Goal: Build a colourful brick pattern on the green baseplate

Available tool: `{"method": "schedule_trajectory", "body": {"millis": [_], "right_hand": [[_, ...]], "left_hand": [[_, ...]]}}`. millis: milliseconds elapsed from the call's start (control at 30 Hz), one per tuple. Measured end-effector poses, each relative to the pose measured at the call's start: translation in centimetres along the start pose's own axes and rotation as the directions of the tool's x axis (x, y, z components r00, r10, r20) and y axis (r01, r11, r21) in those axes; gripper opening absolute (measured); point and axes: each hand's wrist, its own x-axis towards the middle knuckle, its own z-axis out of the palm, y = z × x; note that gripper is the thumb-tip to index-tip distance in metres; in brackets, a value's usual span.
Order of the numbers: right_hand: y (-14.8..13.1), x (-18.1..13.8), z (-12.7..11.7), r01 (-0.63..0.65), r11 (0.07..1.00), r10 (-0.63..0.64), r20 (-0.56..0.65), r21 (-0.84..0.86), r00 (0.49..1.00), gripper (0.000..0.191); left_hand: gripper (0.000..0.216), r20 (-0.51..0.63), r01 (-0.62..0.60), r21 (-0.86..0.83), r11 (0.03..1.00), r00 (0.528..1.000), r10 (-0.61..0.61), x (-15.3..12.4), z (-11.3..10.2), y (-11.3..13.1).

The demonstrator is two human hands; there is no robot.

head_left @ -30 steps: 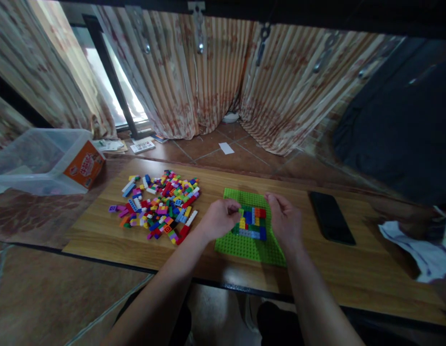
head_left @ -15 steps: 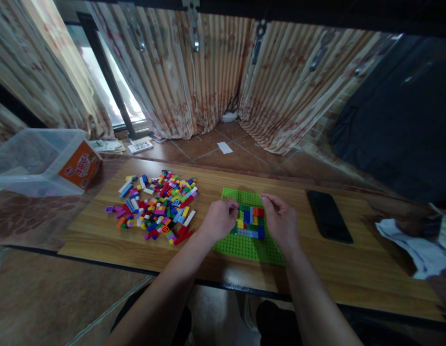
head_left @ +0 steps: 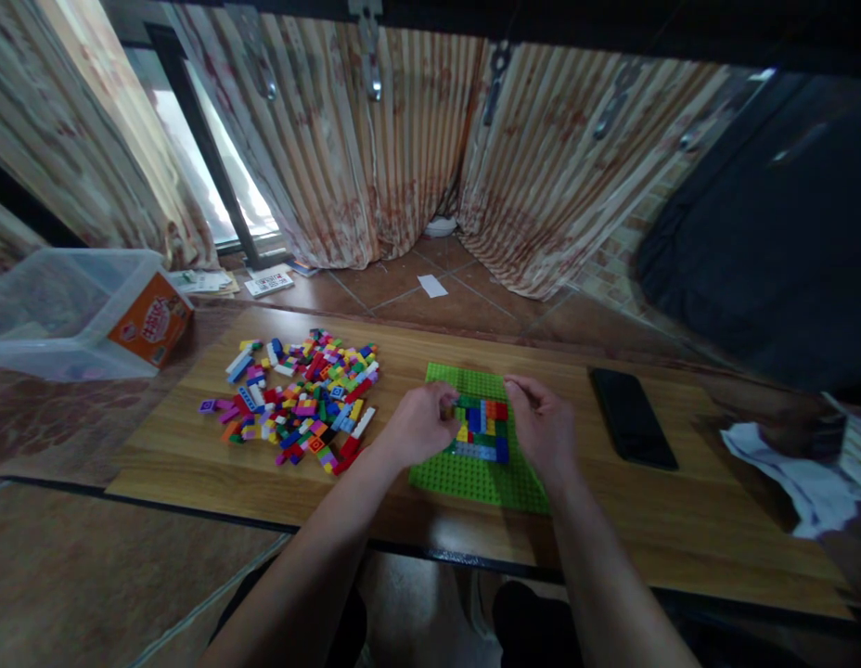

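A green studded baseplate [head_left: 472, 487] lies on the wooden table, with a block of colourful toy bricks [head_left: 482, 431] built up on its middle. At the left side of that block is my left hand [head_left: 423, 422], its fingers curled together; whatever they pinch is hidden or too small to name. My right hand [head_left: 542, 422] rests over the plate's right edge, thumb and fingers closed together near the red bricks. Whether it holds anything does not show. To the left, a loose pile of bricks [head_left: 312, 394] in many colours spreads over the table.
A black phone [head_left: 632, 417] lies right of the plate. Crumpled white paper [head_left: 785, 473] is at the table's far right. Beyond the left end stands a clear plastic bin [head_left: 69, 306] with an orange label. Striped curtains [head_left: 417, 148] hang behind.
My left hand has shifted slightly, its fingers turning a little at the left side of the brick block. My right hand stays in place. The whole view has moved very slightly.
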Motion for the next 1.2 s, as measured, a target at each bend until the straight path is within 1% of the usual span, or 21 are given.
{"method": "schedule_trajectory", "body": {"millis": [100,367,500,667,800,900,1000,1200], "right_hand": [[0.16,0.12,-0.18,-0.012,1.000,0.012,-0.003,-0.006,1.000,0.036],[0.49,0.15,-0.05,-0.035,0.999,0.035,0.013,-0.019,0.999,0.037],[0.41,0.11,0.01,-0.040,0.999,0.040,0.010,-0.013,0.999,0.038],[0.03,0.05,0.05,-0.038,0.999,0.038,0.021,-0.029,0.999,0.038],[-0.08,-0.03,0.16,-0.031,0.999,0.032,0.029,-0.037,0.999,0.037],[0.02,-0.07,0.25,-0.018,0.999,0.020,0.050,-0.043,0.999,0.036],[0.07,-0.10,0.33,-0.013,0.998,0.017,0.066,-0.057,0.998,0.036],[0.03,-0.14,0.56,-0.008,0.996,0.015,0.083,-0.087,0.996,0.035]], "left_hand": [[0.029,0.022,0.006,0.041,0.999,1.000,-0.007,-0.06,-0.02,-0.12],[0.019,-0.003,-0.023,0.095,0.995,1.000,0.023,-0.10,0.23,-0.09],[0.018,-0.003,-0.029,0.099,0.995,1.000,0.029,-0.12,0.10,0.06],[0.019,0.012,-0.003,0.080,0.997,1.000,0.002,-0.09,0.08,0.02],[0.027,0.007,0.035,0.087,0.996,0.999,-0.036,-0.13,0.11,0.09],[0.042,0.009,0.055,0.076,0.996,0.998,-0.055,-0.20,0.18,0.27],[0.054,0.027,0.033,0.054,0.998,0.999,-0.035,-0.26,0.40,0.39],[0.061,0.029,-0.013,0.039,0.999,1.000,0.012,-0.29,0.78,0.12]]}}
